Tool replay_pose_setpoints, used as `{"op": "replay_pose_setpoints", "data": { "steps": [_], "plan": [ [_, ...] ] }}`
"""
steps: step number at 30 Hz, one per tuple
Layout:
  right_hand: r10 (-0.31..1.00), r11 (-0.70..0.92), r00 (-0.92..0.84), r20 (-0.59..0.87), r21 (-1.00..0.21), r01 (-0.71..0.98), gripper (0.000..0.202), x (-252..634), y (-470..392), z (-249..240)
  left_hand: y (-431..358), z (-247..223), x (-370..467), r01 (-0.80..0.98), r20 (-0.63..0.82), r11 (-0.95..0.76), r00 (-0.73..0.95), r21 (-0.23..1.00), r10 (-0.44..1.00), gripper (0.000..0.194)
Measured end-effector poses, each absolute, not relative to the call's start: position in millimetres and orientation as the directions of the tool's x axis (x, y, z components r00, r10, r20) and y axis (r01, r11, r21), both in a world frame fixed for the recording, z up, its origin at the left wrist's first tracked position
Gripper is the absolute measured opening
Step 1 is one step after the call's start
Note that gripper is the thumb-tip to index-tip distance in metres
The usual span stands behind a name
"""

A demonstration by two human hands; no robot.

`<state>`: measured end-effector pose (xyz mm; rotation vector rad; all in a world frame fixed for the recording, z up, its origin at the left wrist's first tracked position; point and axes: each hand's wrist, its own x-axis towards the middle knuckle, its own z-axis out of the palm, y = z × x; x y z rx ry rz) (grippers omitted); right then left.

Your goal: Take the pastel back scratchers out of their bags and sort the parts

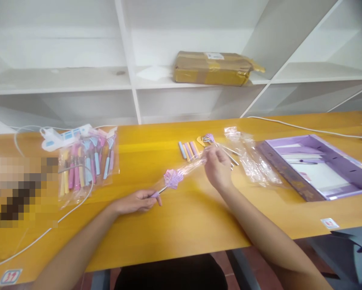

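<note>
My left hand (pixel 140 200) is closed around the purple handle of a back scratcher (pixel 174 178). A short metal rod joins that handle to a purple claw-shaped head, which points up and to the right. A clear plastic sleeve (pixel 191 166) covers the head and stretches toward my right hand (pixel 218 167), whose fingers pinch its far end. Just beyond my right hand lie more back scratchers (pixel 209 138) with purple and yellow heads and thin metal rods. Beside them is a row of several blue, yellow and purple handles (pixel 188 150).
Clear plastic sleeves (pixel 255 159) lie right of my right hand. Farther right stands an open purple box (pixel 344 187) with a pen inside. At left, a clear bag (pixel 87 165) of back scratchers lies by a white power strip (pixel 67 137) and cable. A taped parcel (pixel 212 70) rests on the shelf.
</note>
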<state>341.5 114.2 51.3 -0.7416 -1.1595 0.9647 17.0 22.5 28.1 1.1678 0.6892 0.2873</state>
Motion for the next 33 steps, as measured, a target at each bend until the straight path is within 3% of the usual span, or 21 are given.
{"op": "replay_pose_setpoints", "data": {
  "steps": [5,8,11,14,17,20,24,26,29,33],
  "plan": [
    [0.838,0.545,0.218,0.5,-0.783,-0.298,0.029,419.8,158.8,114.3,21.3,32.0,19.4,0.164,-0.363,0.375,0.749,0.912,0.554,0.048],
    [0.761,0.576,0.376,0.528,-0.818,-0.016,0.015,483.7,182.1,156.6,21.4,31.1,19.4,0.148,-0.346,0.369,0.755,0.917,0.557,0.048],
    [0.686,0.439,0.467,0.558,-0.829,0.346,0.043,533.2,198.9,179.2,22.0,27.1,18.7,0.144,-0.339,0.366,0.761,0.919,0.553,0.046],
    [0.772,0.19,0.361,0.523,-0.732,0.654,0.049,562.2,215.6,172.3,22.4,23.7,18.5,0.125,-0.33,0.372,0.759,0.92,0.561,0.044],
    [0.908,-0.034,0.254,0.334,-0.544,0.838,0.041,572.8,237.5,146.0,22.3,22.6,19.4,0.094,-0.324,0.394,0.753,0.914,0.572,0.045],
    [0.951,-0.043,0.155,0.267,-0.382,0.923,0.048,563.4,257.0,120.3,22.2,20.6,20.3,0.067,-0.334,0.43,0.739,0.9,0.585,0.048],
    [0.894,0.148,0.016,0.447,-0.329,0.933,0.042,505.5,245.3,97.4,23.1,13.9,20.2,0.017,-0.326,0.448,0.71,0.894,0.624,0.049],
    [0.903,0.265,-0.096,0.419,-0.366,0.892,0.032,455.6,213.4,84.2,23.4,12.4,20.0,0.018,-0.321,0.433,0.699,0.901,0.639,0.049],
    [0.845,0.519,-0.47,0.255,-0.603,0.606,0.015,370.1,143.1,58.4,21.7,17.3,21.7,0.055,-0.302,0.371,0.693,0.927,0.654,0.048],
    [0.647,0.475,-0.747,0.152,-0.847,0.239,0.035,284.0,64.5,23.8,13.2,27.9,31.4,0.304,-0.214,0.018,0.626,0.952,0.75,0.046]
  ]
}}
